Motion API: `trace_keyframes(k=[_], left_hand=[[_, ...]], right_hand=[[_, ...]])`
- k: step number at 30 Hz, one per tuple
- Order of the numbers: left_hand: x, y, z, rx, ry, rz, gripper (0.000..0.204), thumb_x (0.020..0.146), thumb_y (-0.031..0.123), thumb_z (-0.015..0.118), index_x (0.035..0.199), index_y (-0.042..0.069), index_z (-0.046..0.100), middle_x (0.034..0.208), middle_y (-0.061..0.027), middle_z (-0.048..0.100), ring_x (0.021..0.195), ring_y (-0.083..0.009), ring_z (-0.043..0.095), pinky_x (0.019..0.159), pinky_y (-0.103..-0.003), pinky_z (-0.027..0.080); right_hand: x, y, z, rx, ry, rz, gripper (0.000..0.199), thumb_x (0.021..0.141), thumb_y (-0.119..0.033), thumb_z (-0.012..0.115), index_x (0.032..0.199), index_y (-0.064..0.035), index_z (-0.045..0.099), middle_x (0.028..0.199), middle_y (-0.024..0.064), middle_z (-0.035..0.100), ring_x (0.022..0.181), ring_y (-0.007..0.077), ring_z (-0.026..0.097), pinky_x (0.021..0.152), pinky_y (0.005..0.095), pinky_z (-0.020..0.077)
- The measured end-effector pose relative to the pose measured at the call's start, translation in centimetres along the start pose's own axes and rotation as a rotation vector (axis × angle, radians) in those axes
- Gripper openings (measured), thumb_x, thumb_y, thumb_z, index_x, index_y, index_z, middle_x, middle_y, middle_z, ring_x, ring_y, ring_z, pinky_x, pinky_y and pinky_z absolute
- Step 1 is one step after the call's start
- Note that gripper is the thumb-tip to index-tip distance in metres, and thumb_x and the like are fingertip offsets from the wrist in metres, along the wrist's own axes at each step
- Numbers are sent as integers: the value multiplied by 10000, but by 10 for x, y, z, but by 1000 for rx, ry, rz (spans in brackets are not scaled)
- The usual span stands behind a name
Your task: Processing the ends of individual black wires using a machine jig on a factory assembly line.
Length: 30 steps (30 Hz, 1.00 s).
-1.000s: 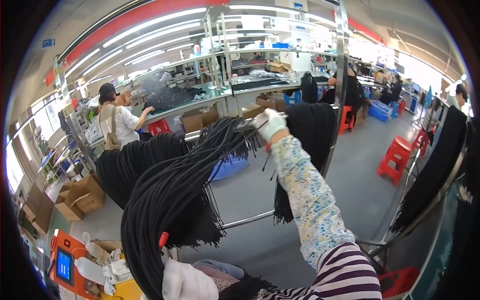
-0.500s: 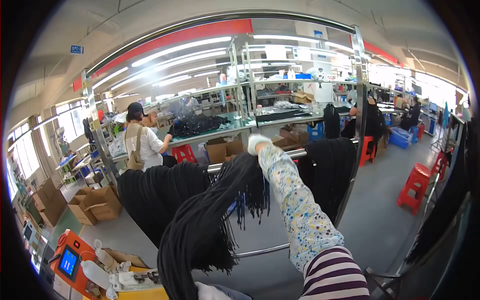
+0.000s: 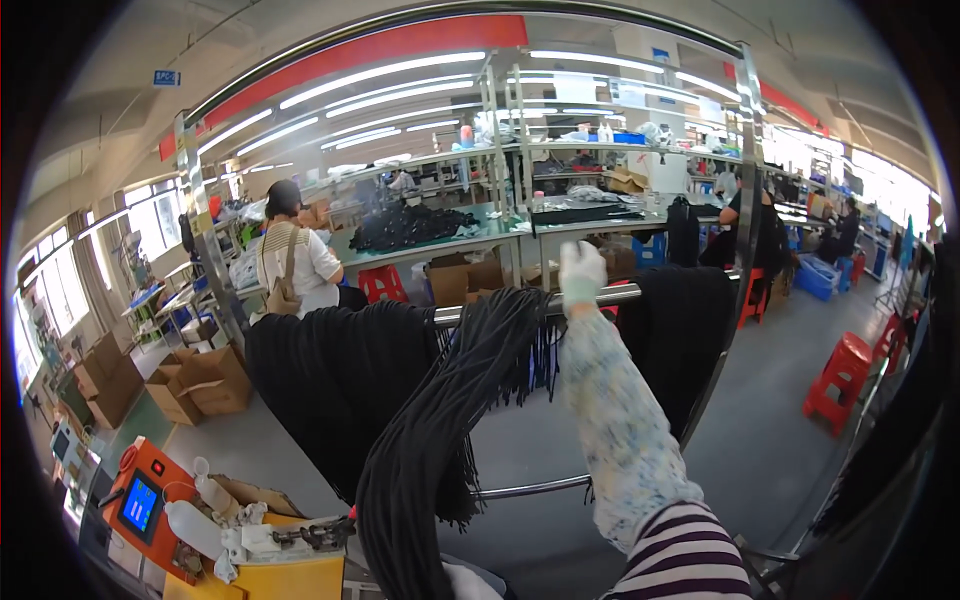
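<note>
A thick bundle of long black cords [image 3: 425,430] is draped over a shiny metal rail [image 3: 620,293], its short ends hanging on the far side and its long part falling toward me. My right hand [image 3: 582,272], in a white glove, is raised just above the rail, right of the bundle and apart from it. Its fingers point up, a little blurred, and look open with nothing in them. Hung black cords fill the rail to the left [image 3: 340,390], and another dark bunch [image 3: 680,340] hangs to the right. My left hand does not show.
An orange machine with a blue screen [image 3: 140,505] stands at the lower left. Open cardboard boxes [image 3: 205,385] sit on the floor behind it. A person in a white top [image 3: 300,265] works at a green table with a black heap [image 3: 410,228]. Red stools [image 3: 840,380] stand at the right.
My right hand has come off the top of the cord bundle and moved right and slightly up. The bundle stays over the rail. The whole view has shifted slightly.
</note>
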<state>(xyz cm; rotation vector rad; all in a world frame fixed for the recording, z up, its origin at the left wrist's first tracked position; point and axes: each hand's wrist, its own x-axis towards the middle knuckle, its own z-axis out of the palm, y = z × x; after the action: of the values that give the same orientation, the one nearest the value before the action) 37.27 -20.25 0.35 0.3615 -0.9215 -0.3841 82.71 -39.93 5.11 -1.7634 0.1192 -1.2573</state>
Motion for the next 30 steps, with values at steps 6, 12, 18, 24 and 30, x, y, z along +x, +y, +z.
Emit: trace_keyframes(k=[6,12,18,24,30], left_hand=[[28,44,-42,277,-340,-572,365,755,60,732,1073,-14,567,794,-151,620,710,-300,623,693,-414,533],[70,5,-50,672,-183,-488,454,791,145,724,1184,11,541,932,-165,620,808,-288,640,769,-396,531],[122,-16,-63,1249,7,-154,441,837,211,692,1219,44,547,1085,-167,602,891,-281,641,804,-363,513],[169,-20,-61,1714,201,138,435,875,265,665,1248,72,551,1213,-169,588,960,-274,642,834,-336,498],[172,-12,-41,1253,321,-187,449,911,244,603,1284,31,472,1292,-236,507,1106,-305,584,901,-369,467]], right_hand=[[-207,-73,-184,1381,-1196,407,656,967,-560,434,1213,32,569,1118,165,652,977,257,636,871,383,491],[-214,-32,-239,1434,-1993,395,771,835,-457,683,1343,72,444,1200,228,599,1065,317,612,939,421,477],[-158,-111,-233,1660,-1699,392,683,839,-315,639,1354,77,422,1147,245,608,965,310,640,851,422,519],[-98,-173,-220,1618,-1077,257,790,870,-464,535,1462,3,298,993,136,624,729,217,532,738,366,430],[-7,-125,-187,1718,-1287,480,771,882,-421,539,1394,115,326,923,80,639,724,204,567,799,389,494]])
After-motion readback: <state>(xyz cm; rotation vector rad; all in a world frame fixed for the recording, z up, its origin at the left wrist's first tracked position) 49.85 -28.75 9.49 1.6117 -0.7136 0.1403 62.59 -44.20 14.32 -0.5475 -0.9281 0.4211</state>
